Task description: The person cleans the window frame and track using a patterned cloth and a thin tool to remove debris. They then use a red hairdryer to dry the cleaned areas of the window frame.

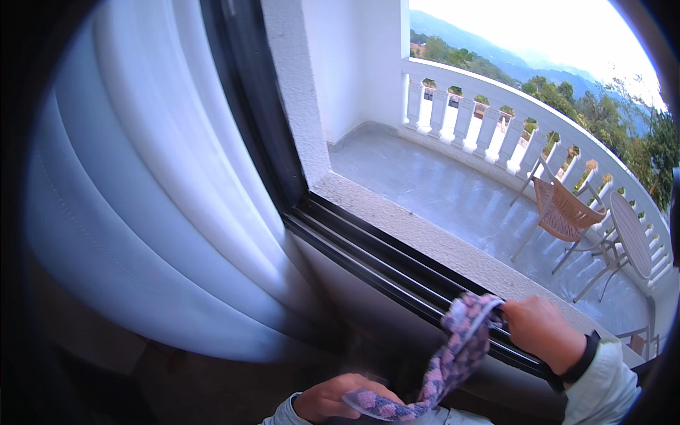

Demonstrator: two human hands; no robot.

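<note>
A pink and purple patterned cloth [451, 366] hangs between my two hands. My right hand [542, 326], with a dark band at the wrist, grips its upper end at the black metal track of a sliding window [382, 265]. Low in the view, my left hand [340, 396] holds the cloth's other end, below the inner sill. Part of the track is hidden under the cloth and my right hand. What lies beneath the gripped end of the cloth cannot be seen.
A white curtain [159, 186] hangs at the left beside the black window frame [255, 95]. Past the rough outer sill [404, 223] are a balcony floor [425, 175], a white balustrade [462, 119], a woven chair [568, 207] and a round slatted table [630, 234].
</note>
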